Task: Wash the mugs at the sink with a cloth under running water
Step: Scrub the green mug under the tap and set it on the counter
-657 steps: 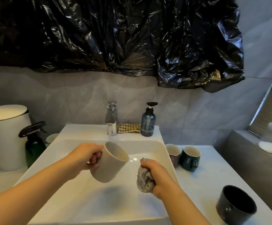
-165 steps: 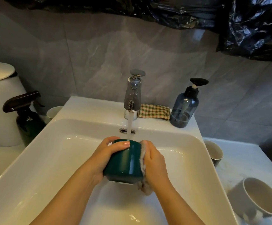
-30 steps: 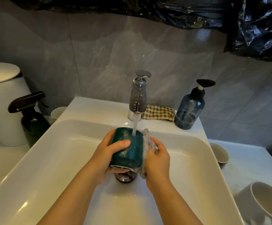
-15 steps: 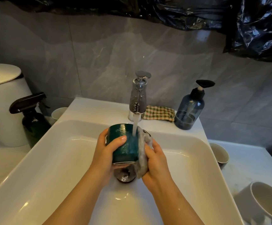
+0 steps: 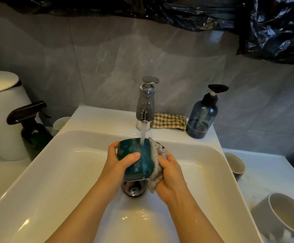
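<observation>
A dark green mug (image 5: 139, 160) is held over the white sink (image 5: 55, 172), tilted with its base up and away, under the running tap (image 5: 146, 104). Water lands on the mug's side. My left hand (image 5: 118, 165) grips the mug from the left, thumb across its wall. My right hand (image 5: 169, 172) holds a grey cloth (image 5: 156, 165) pressed against the mug's right side. The mug's handle is hidden. A white mug (image 5: 281, 216) lies on its side on the counter at the right, and a beige mug (image 5: 234, 163) stands behind it.
The drain (image 5: 134, 189) sits below the mug. A checked cloth (image 5: 169, 121) and a blue soap pump bottle (image 5: 202, 114) stand behind the basin. Left of the sink are a green spray bottle (image 5: 32, 130), a small white cup (image 5: 60, 122) and a white lidded bin (image 5: 0, 113).
The mug has tipped a little, its base further up and away. My right hand has slid the cloth slightly lower along the mug's right side. Water keeps running.
</observation>
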The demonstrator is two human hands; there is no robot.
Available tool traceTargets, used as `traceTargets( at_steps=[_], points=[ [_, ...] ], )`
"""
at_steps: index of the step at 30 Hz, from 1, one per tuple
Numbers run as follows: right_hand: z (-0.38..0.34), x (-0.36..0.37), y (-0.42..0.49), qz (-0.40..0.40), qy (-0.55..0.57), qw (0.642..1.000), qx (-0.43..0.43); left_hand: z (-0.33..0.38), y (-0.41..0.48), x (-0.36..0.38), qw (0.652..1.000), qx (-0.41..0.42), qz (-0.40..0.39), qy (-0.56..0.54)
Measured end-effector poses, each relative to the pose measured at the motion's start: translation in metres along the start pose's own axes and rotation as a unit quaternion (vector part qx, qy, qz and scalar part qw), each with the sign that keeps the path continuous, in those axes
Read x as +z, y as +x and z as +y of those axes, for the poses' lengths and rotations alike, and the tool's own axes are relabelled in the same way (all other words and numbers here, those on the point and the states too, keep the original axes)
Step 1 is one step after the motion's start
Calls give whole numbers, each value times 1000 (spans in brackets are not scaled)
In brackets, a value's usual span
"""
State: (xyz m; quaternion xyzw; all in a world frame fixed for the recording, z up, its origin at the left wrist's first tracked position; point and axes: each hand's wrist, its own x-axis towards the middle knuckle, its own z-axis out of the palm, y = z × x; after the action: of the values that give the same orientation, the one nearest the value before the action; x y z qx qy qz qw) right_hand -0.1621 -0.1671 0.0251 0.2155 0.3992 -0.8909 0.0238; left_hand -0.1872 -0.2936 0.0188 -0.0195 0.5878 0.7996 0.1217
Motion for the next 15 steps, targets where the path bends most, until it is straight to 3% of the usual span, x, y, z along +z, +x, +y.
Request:
traceTargets(
  at_steps=[4,9,12,15],
  points=[
    [0,-3,2,29,-10,999,-18,6,-1,-7,997,-34,-57,44],
    [-5,-2,-3,95,-197,969,-116,7,-5,-3,994,-45,-68,67],
    [-2,4,-7,119,-255,948,-145,6,-6,0,995,-76,-45,49],
    [12,8,-1,105,-206,965,-129,4,-6,6,996,-87,10,-17]
  ],
)
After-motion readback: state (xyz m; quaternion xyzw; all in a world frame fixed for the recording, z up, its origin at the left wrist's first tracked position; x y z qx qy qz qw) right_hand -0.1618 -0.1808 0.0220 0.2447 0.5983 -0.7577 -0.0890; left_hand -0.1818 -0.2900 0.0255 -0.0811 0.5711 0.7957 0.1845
